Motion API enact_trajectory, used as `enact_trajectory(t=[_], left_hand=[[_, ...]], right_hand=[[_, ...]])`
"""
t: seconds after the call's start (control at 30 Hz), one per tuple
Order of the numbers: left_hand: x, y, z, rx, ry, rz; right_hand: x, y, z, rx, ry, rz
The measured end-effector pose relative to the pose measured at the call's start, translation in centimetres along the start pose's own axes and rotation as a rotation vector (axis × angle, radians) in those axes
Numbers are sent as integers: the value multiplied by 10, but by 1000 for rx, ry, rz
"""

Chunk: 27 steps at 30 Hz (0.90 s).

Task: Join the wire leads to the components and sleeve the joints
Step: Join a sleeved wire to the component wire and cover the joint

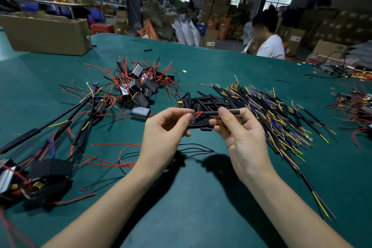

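Note:
My left hand (164, 130) pinches the ends of thin red wire leads (196, 115) between thumb and forefinger. My right hand (239, 133) pinches a black sleeve tube (231, 111) held level, its open end meeting the red wire tips. Both hands hover above a heap of loose black sleeves (203, 104) on the green table (191, 197). A pile of black box components (138, 88) with red leads lies behind to the left. Red and black leads (112, 155) trail on the table under my left wrist.
A large bundle of black cables with yellow and purple leads (269, 115) lies at right. Joined sleeved assemblies (46, 147) spread at left. A cardboard box (46, 34) stands far left. A person in white (269, 44) sits beyond the table's far edge.

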State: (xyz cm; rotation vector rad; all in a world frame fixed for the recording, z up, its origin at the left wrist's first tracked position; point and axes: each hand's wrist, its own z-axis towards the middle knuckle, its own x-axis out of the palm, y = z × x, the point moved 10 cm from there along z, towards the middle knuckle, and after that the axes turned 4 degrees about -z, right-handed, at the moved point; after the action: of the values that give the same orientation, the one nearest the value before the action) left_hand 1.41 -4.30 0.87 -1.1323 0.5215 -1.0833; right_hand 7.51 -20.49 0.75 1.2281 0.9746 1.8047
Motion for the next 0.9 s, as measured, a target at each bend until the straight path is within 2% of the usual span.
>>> enact_trajectory(t=[0.23, 0.43, 0.57, 0.7, 0.8, 0.9], left_hand=[[8, -7, -3, 57, 84, 131], [14, -41, -9, 449, 150, 592], [14, -49, -12, 554, 160, 741], [16, -48, -14, 502, 195, 682], [13, -39, -7, 322, 212, 556], [8, -28, 1, 189, 271, 623]], right_hand=[[-1, 1, 1, -31, 2, -31], [-5, 2, 3, -41, 14, -106], [-3, 4, 4, -55, 33, -144], [3, 3, 2, -44, 81, -193], [8, -2, 0, -28, 123, -234], [13, -5, -3, -18, 161, -241]])
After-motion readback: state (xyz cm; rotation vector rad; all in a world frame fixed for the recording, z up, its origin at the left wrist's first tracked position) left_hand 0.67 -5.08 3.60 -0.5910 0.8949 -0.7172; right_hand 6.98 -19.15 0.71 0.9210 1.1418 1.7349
